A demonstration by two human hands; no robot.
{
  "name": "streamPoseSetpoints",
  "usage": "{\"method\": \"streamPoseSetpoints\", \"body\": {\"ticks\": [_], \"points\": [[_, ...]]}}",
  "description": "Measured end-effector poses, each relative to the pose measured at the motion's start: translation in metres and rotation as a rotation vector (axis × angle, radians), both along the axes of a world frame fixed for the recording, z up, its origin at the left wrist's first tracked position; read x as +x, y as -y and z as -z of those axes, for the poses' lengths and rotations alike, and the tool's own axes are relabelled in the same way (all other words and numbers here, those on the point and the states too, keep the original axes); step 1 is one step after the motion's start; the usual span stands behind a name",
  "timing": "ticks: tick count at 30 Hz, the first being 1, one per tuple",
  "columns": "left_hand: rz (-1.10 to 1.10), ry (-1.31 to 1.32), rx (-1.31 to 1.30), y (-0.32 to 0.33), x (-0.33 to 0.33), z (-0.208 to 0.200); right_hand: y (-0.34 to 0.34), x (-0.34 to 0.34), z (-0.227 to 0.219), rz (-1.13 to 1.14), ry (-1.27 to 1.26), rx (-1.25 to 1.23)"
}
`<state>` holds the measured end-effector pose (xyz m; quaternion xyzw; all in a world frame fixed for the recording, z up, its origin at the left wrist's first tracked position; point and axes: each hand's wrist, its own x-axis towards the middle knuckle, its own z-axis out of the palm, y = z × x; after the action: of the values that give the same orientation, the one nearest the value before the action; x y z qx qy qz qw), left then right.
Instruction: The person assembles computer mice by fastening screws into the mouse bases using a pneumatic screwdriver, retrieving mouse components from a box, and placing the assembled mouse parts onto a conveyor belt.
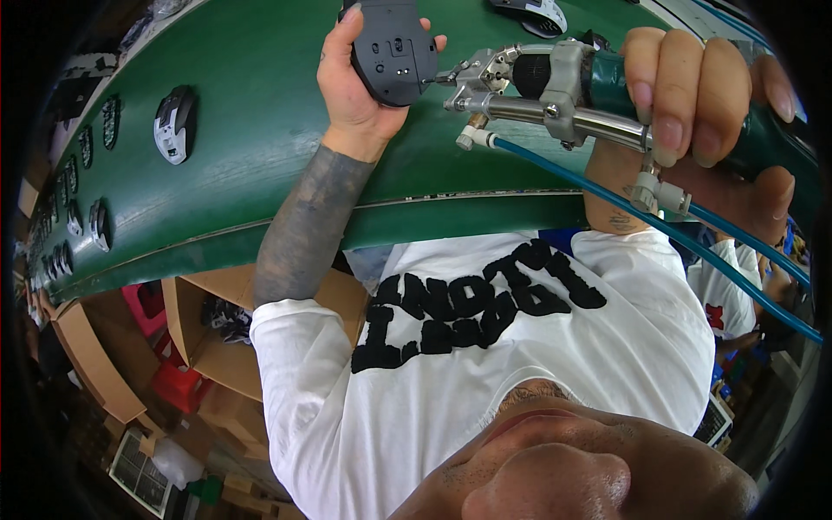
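Above the green belt (260,147), left hand (351,82) clasping a dark mouse (394,52) underside-up, right hand (702,95) clenched round a pneumatic screwdriver (537,82), long axis level, bit tip touching the mouse's right edge, other mice (175,124) well left.

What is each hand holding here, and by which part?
Left hand grips a black computer mouse around its sides, underside showing. Right hand wraps the green body of a pneumatic screwdriver.
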<state>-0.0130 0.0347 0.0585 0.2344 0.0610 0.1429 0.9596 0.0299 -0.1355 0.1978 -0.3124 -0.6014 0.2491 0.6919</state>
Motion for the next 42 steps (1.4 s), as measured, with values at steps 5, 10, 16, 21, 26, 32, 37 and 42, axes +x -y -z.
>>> {"method": "streamPoseSetpoints", "body": {"ticks": [5,10,16,21,26,32,37,42], "points": [[0.025,-0.026,-0.027,0.002,0.004,0.0,-0.002,0.004,0.0,-0.01,0.037,-0.01],[-0.011,-0.208,0.015,-0.015,0.013,0.023,0.046,0.045,-0.002,-0.063,0.092,-0.035],[0.037,-0.173,-0.026,0.006,0.002,0.007,0.042,0.029,-0.012,-0.092,0.142,-0.048],[0.072,-0.152,0.002,0.017,0.002,0.0,0.034,0.025,0.001,0.033,0.088,0.029],[0.11,-0.14,-0.096,0.015,-0.003,0.005,0.034,0.039,0.001,-0.048,0.176,-0.006],[-0.018,-0.265,0.226,0.015,-0.001,-0.002,0.024,0.041,0.007,-0.116,0.208,0.026],[-0.52,-0.212,2.015,-0.043,0.013,0.032,0.028,0.037,0.011,0.057,0.071,-0.023],[-0.539,-0.291,2.043,-0.042,0.01,0.061,0.038,0.04,0.011,0.189,-0.029,-0.147]]}}
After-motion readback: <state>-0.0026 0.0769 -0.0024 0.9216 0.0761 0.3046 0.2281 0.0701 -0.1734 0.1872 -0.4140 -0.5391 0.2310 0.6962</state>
